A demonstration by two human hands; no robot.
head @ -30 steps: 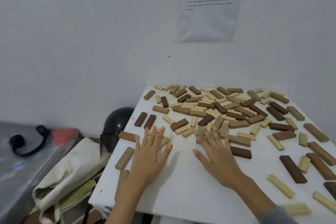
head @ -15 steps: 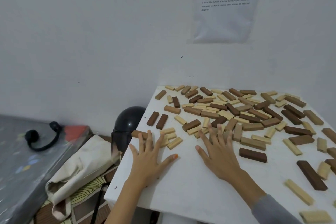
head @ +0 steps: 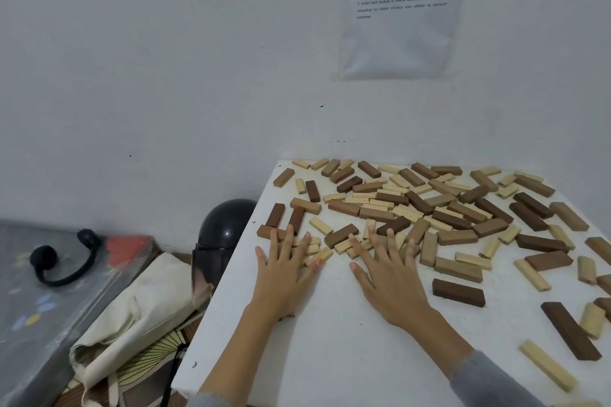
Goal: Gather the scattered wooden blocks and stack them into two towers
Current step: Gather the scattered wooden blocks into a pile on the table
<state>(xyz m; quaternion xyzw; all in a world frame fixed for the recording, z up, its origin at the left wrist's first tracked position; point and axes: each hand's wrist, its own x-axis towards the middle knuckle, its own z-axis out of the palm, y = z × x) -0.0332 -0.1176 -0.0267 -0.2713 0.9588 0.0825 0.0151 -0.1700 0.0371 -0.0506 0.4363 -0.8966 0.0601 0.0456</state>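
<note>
Both hands lie flat with fingers spread, holding nothing: left hand [head: 288, 269] on pale blocks, right hand [head: 386, 269] at the edge of the wooden blocks [head: 429, 208] scattered across the worktop [head: 330, 357]. Risk: sweeping could shove the dark block [head: 271, 232] off the left edge.

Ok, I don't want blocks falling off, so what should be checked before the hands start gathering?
1. Hands free: left hand and right hand lie flat, gripping nothing: ok.
2. Bare table near the person for towers: ok.
3. Edge safety: brown block lies close to the left edge: not ok.
4. Towers begun: wooden blocks lie scattered, no tower: not ok.
5. All blocks in view: the frame cuts off the right side: cannot tell.
</note>
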